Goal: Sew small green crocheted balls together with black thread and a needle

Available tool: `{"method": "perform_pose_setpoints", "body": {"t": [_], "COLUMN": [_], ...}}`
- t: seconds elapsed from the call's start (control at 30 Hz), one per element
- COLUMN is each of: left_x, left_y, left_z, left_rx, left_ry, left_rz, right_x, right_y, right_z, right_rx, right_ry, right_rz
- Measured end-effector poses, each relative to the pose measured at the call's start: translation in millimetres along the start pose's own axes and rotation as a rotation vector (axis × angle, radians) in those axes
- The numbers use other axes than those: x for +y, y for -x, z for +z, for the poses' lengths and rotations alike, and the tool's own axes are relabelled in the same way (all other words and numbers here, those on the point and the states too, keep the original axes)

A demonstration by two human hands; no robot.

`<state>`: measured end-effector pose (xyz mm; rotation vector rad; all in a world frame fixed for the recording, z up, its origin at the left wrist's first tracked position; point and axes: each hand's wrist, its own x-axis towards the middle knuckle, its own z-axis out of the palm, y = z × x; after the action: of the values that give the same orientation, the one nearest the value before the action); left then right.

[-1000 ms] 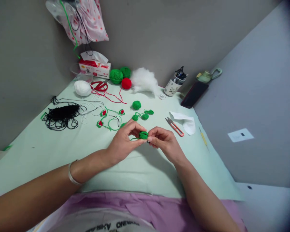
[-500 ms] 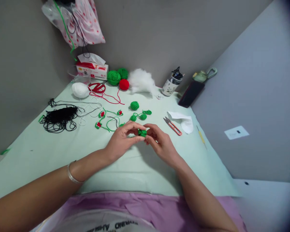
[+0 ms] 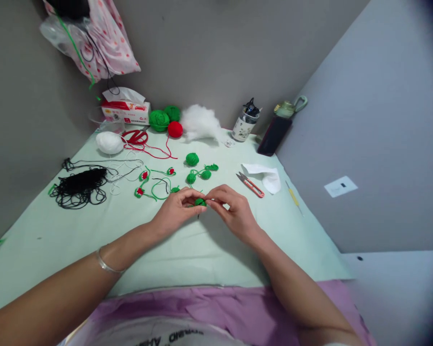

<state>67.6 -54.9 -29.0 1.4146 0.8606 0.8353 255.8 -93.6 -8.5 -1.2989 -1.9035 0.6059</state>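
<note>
A small green crocheted piece (image 3: 200,202) with dark strands across it is held between the thumb and fingers of my left hand (image 3: 178,208). My right hand (image 3: 234,211) is closed in a pinch at the piece's right edge; what lies between its fingertips is too small to make out. A short dark thread end shows just below the piece. Beyond the hands lie a small green ball (image 3: 192,159) and two smaller green crocheted balls (image 3: 205,175) with yarn tails. To the left are several green-and-red crocheted pieces (image 3: 139,192) with green tails.
Thread snips (image 3: 250,185), white paper (image 3: 267,177) and a yellow-handled hook (image 3: 294,196) lie right. Black yarn (image 3: 82,182) and white yarn (image 3: 109,143) sit left. Along the wall stand a tissue box (image 3: 126,113), red yarn (image 3: 175,129), stuffing (image 3: 200,123), a pen cup (image 3: 245,125) and a dark phone (image 3: 274,135).
The view has shifted, so most things appear further left. My right fingers have moved from around the green piece to a pinch at its right edge; the piece is turned slightly.
</note>
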Motion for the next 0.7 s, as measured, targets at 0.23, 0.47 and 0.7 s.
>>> {"method": "perform_pose_setpoints", "body": {"t": [0.23, 0.47, 0.7], "left_x": [5, -2, 3], "left_y": [3, 6, 3], "left_z": [1.3, 5.0, -3.4], "left_rx": [-0.162, -0.360, -0.306], "left_ry": [0.008, 0.304, 0.446], "left_rz": [-0.041, -0.241, -0.291], "right_x": [2, 18, 43], "right_y": [-11, -21, -18], "right_z": [-10, -26, -20], "right_rx": [0.088, 0.032, 0.145], "right_ry": [-0.410, -0.870, 0.036], "right_rz": [0.201, 0.543, 0.287]}}
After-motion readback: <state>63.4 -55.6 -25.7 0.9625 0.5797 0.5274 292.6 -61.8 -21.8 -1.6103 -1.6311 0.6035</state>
